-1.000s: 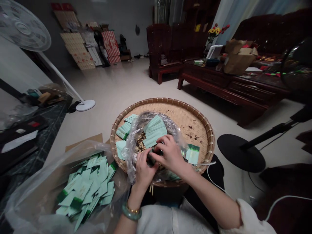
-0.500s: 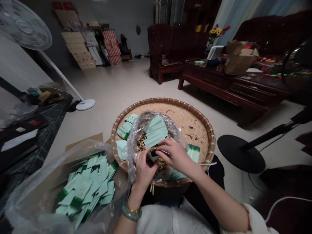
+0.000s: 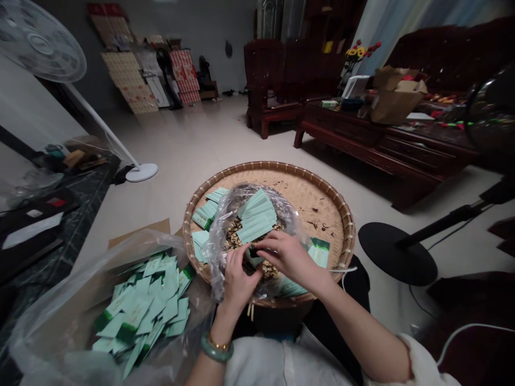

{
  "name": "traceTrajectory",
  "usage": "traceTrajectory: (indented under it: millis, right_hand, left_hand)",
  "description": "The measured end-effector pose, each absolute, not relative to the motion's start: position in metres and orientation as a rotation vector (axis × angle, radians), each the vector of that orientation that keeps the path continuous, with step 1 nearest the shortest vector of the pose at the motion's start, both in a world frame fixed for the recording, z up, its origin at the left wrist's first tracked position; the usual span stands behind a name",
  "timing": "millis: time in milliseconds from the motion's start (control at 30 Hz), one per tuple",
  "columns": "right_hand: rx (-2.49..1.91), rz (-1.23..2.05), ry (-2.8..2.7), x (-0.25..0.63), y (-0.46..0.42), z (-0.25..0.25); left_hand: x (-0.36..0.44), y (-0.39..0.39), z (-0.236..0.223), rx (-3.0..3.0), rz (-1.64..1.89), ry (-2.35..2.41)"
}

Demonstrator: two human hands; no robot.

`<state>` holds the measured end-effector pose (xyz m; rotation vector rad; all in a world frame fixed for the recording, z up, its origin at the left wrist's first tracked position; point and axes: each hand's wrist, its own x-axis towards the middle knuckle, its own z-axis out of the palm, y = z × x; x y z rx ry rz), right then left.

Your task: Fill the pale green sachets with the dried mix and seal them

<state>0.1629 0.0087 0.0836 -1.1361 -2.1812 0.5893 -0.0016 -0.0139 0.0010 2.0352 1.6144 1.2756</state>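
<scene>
Tray [image 3: 349,233] of woven, bamboo-like strips, rough and matt; in it a clear plastic bag [image 3: 220,236], crinkled, shiny. Near left, a cloudy plastic sack [image 3: 44,327], limp; packets [image 3: 145,303] inside papery-matt, with glossier dark-green ends. Far right, low table [image 3: 386,142] of dark polished wood; pale floor [image 3: 193,147] smooth, faintly reflective.

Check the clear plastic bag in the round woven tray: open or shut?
Open: the clear plastic bag lies spread around dried bits, which show uncovered, with pale green packets on top.

packets [image 3: 257,217] in bag [image 3: 219,233], bag on tray [image 3: 322,195], sack [image 3: 56,311] at left
</scene>
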Motion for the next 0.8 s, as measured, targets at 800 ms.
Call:
traceTrajectory:
  millis: [800]
  right_hand:
    - [-1.154, 0.666, -2.320, 0.172, 0.010, 0.089]
  left_hand:
    - [0.002, 0.000, 0.031, 1.355, 1.329, 1.276]
